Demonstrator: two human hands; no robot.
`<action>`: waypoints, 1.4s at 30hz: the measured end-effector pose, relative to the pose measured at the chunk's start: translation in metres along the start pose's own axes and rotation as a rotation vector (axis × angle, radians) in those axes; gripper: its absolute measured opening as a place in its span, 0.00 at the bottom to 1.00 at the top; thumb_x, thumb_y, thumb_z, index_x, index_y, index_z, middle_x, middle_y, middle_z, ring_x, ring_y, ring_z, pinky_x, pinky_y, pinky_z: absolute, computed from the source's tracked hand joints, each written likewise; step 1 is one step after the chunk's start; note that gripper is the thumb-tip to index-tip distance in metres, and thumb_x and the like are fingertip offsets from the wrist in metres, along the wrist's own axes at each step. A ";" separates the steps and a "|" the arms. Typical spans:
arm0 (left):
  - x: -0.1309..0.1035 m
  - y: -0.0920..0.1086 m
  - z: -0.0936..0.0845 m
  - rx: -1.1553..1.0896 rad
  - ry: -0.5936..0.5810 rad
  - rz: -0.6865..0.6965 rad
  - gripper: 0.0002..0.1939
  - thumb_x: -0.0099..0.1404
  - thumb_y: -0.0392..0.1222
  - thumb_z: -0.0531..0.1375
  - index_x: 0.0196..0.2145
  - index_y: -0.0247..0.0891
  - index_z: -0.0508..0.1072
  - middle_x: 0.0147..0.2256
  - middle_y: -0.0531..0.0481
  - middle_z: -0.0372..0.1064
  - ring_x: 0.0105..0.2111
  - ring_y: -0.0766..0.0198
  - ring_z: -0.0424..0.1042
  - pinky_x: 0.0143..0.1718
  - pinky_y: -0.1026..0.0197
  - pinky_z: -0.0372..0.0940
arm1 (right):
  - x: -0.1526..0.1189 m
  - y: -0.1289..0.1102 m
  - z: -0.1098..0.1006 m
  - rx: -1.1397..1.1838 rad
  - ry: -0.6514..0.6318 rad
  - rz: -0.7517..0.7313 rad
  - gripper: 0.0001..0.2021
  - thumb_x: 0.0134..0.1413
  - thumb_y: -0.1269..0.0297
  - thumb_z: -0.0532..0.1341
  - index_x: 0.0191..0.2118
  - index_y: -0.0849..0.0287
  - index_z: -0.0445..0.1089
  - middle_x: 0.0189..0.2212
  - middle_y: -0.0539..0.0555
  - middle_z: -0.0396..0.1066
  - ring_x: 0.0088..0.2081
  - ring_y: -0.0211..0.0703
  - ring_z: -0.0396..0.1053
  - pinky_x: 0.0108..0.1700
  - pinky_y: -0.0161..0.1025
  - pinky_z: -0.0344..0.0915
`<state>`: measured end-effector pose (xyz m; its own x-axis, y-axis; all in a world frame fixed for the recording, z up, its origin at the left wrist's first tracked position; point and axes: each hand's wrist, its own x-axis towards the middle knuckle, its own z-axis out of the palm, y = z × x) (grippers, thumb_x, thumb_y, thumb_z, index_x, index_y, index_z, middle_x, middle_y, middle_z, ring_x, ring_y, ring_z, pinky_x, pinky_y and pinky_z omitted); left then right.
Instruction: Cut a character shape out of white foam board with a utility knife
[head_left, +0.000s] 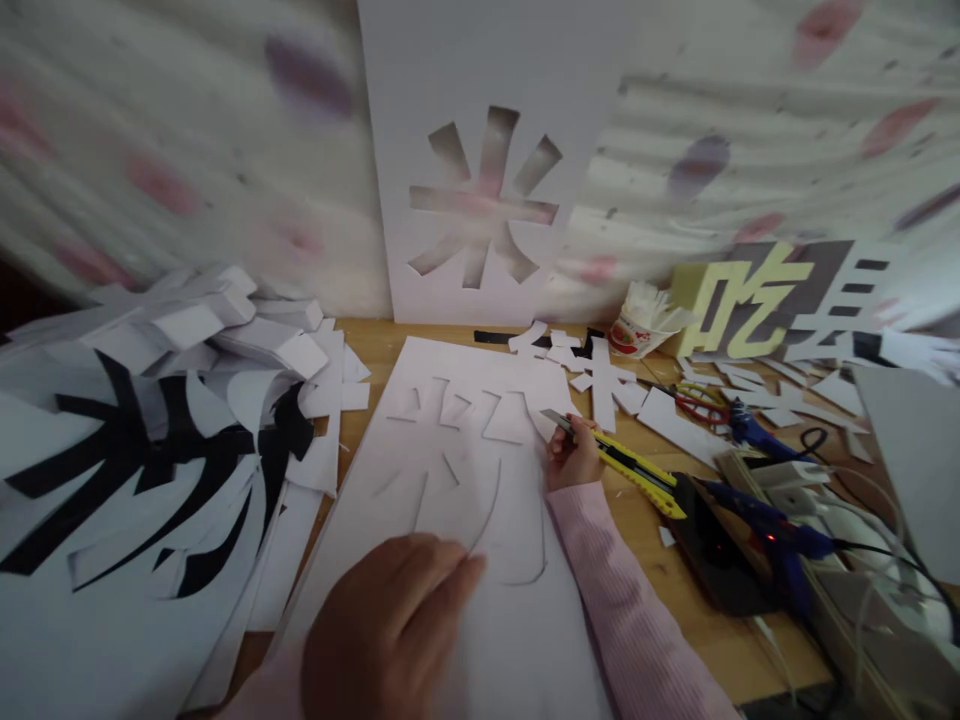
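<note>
A large white foam board lies flat on the table, with thin strokes of a character cut or drawn on it. My right hand rests at the board's right edge and grips a yellow utility knife, its blade pointing left. My left hand is low over the middle of the board, closed with fingers pressed together beside the end of a curved stroke. Whatever those fingers hold, if anything, is hidden.
A white board with a cut-out character leans at the back. White and black cut letters pile up left. Right are a cup of strips, red-handled scissors, blue glue guns, a phone, a power strip and scraps.
</note>
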<state>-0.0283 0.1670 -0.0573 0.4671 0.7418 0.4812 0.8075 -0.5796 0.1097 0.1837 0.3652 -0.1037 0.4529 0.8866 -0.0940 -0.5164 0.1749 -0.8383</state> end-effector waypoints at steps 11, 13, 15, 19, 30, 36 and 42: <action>-0.003 -0.038 0.066 0.042 -0.133 -0.074 0.20 0.66 0.33 0.49 0.54 0.33 0.69 0.55 0.46 0.69 0.56 0.57 0.64 0.54 0.51 0.59 | 0.000 0.001 0.001 -0.118 0.007 -0.026 0.13 0.35 0.57 0.65 0.26 0.56 0.61 0.11 0.40 0.59 0.12 0.29 0.50 0.12 0.27 0.45; -0.003 -0.039 0.068 -0.008 -0.120 -0.060 0.22 0.63 0.30 0.49 0.53 0.32 0.70 0.55 0.44 0.69 0.57 0.58 0.62 0.58 0.52 0.55 | 0.000 0.002 0.001 -0.153 0.010 -0.037 0.15 0.35 0.57 0.66 0.26 0.55 0.59 0.11 0.40 0.59 0.12 0.29 0.51 0.12 0.27 0.45; -0.001 -0.041 0.069 -0.030 -0.085 -0.031 0.24 0.59 0.26 0.49 0.51 0.29 0.71 0.52 0.43 0.71 0.55 0.57 0.65 0.58 0.54 0.55 | 0.000 0.003 0.002 -0.189 0.019 -0.057 0.16 0.35 0.59 0.67 0.26 0.55 0.58 0.12 0.39 0.59 0.13 0.29 0.51 0.12 0.27 0.46; 0.005 -0.046 0.068 -0.018 -0.029 -0.015 0.25 0.58 0.22 0.46 0.48 0.30 0.73 0.48 0.44 0.74 0.51 0.59 0.69 0.55 0.57 0.61 | -0.003 0.005 0.005 -0.251 0.040 -0.115 0.17 0.38 0.58 0.69 0.29 0.54 0.60 0.14 0.39 0.61 0.14 0.28 0.54 0.13 0.26 0.47; 0.011 -0.046 0.068 0.029 -0.007 -0.005 0.20 0.64 0.26 0.45 0.44 0.29 0.75 0.45 0.43 0.75 0.49 0.56 0.71 0.55 0.53 0.63 | -0.058 -0.016 0.024 -0.626 -0.483 -0.109 0.13 0.45 0.57 0.69 0.34 0.57 0.70 0.17 0.45 0.68 0.16 0.33 0.64 0.14 0.29 0.60; 0.011 -0.041 0.071 0.081 -0.008 -0.023 0.19 0.64 0.29 0.46 0.40 0.29 0.77 0.44 0.41 0.75 0.48 0.53 0.72 0.52 0.53 0.64 | -0.079 0.010 0.034 -0.781 -0.671 -0.043 0.08 0.52 0.60 0.66 0.35 0.57 0.72 0.18 0.46 0.70 0.18 0.34 0.68 0.22 0.32 0.66; 0.010 -0.037 0.072 0.077 -0.037 -0.075 0.17 0.65 0.33 0.47 0.38 0.33 0.76 0.54 0.41 0.70 0.51 0.52 0.70 0.48 0.52 0.64 | -0.086 0.020 0.028 -0.957 -0.716 -0.123 0.09 0.56 0.58 0.62 0.40 0.55 0.72 0.23 0.49 0.73 0.24 0.37 0.70 0.28 0.34 0.67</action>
<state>-0.0275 0.2203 -0.1196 0.4159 0.7950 0.4416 0.8653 -0.4953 0.0768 0.1141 0.3050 -0.0968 -0.2020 0.9761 0.0803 0.3889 0.1552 -0.9081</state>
